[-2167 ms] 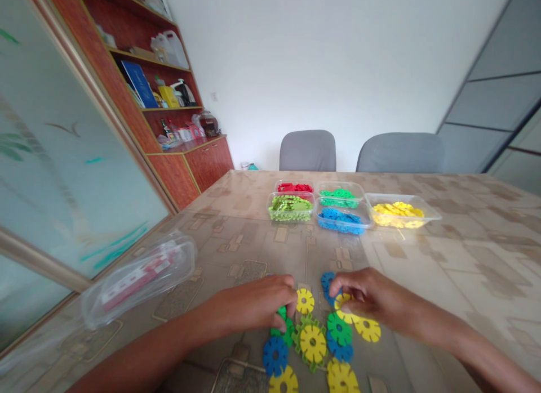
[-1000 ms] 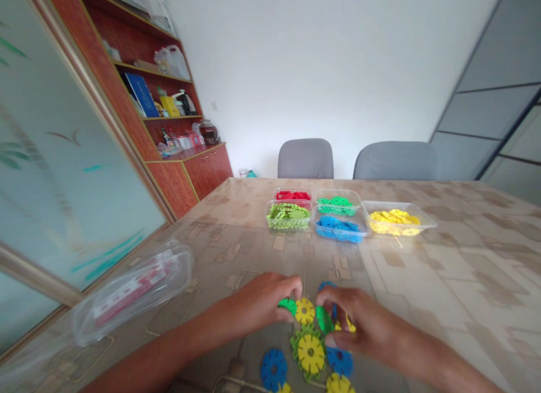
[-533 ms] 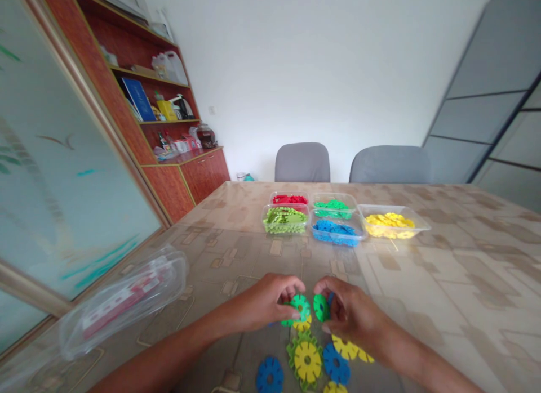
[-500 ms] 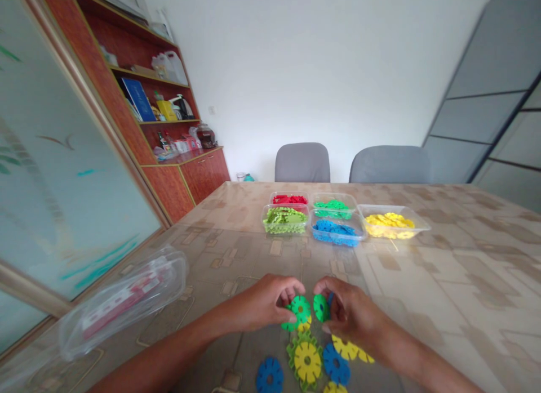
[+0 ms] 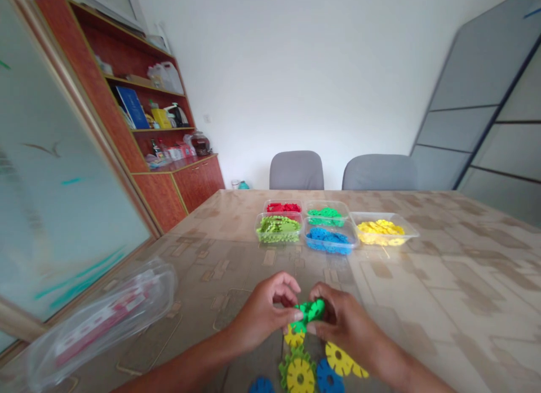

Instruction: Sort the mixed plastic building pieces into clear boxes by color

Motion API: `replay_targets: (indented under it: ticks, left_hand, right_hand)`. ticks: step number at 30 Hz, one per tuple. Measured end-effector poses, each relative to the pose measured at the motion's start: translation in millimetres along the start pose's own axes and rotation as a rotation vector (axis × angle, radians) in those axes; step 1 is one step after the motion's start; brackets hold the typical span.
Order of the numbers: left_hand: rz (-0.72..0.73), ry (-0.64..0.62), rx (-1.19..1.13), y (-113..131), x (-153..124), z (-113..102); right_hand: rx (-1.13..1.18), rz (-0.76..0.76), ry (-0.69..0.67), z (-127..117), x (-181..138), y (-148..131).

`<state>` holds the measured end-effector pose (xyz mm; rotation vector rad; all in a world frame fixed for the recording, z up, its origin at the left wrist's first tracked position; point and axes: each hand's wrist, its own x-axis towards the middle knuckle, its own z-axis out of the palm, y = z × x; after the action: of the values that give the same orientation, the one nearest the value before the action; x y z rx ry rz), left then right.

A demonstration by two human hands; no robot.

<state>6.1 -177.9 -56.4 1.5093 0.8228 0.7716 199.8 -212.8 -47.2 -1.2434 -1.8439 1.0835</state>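
From where I stand, the green discs point(image 5: 311, 311) are located between both hands, above the yellow disc point(image 5: 295, 336) near the table edge. The right hand point(image 5: 345, 321) pinches them between thumb and fingers. The left hand point(image 5: 267, 307) sets its thumb against them, fingers curled and raised; whether it grips cannot be told. Filled trays point(image 5: 354, 239) stand beyond on the table point(image 5: 448, 280).
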Motion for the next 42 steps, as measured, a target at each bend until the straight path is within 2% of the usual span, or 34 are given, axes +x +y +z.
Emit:
replay_targets:
  ticks: [4, 7, 10, 13, 18, 21, 25, 28, 32, 35, 37, 40, 42]
  left_hand:
    - [0.055, -0.007, -0.065, -4.5, 2.1, 5.6]
    - [0.088, 0.004, 0.010, -4.6, 2.7, 6.6]
    - [0.104, 0.068, 0.101, -2.3, 2.6, 2.1]
    - [0.098, 0.109, 0.127, 0.9, 3.8, -4.8]
    - [0.104, 0.156, 0.154, 7.1, 12.2, -12.5]
    - [0.087, 0.173, 0.162, 7.9, 19.2, -14.9]
    - [0.081, 0.199, 0.167, 2.5, 24.3, -20.9]
    - [0.097, 0.221, 0.209, -0.5, 22.3, -30.5]
    - [0.105, 0.245, 0.328, 4.5, 16.7, -44.4]
    - [0.112, 0.206, 0.473, 16.0, 12.5, -49.4]
    - [0.121, 0.118, 0.577, 26.8, 7.8, -49.8]
    - [0.102, -0.090, 0.761, 44.2, -8.6, -47.5]
    - [0.073, -0.243, 0.880, 52.5, -28.1, -44.2]
  right_hand:
    - [0.109, -0.031, -0.095, 0.3, -1.3, 0.2]
    - [0.035, -0.076, -0.058, -8.0, 0.1, -3.3]
    - [0.064, -0.085, -0.040, -28.5, 7.4, 0.1]
    - [0.056, -0.001, 0.051, -59.9, 22.7, 12.5]
    - [-0.085, 0.104, 0.261, -120.0, 66.4, 33.2]
    - [-0.195, 0.162, 0.374, -145.0, 105.1, 34.9]
    - [-0.338, 0.173, 0.446, -155.7, 157.5, 27.6]
    - [-0.436, 0.158, 0.467, -156.3, 175.7, 24.2]
    - [-0.538, 0.132, 0.454, -160.0, 158.7, 23.2]
    - [-0.569, 0.085, 0.352, -156.7, 126.1, 16.6]
    - [-0.552, 0.032, 0.257, -147.9, 98.4, 8.9]
    - [-0.520, -0.044, 0.105, -125.7, 44.7, -2.7]
    - [-0.559, -0.166, -0.080, -107.0, 2.3, -8.2]
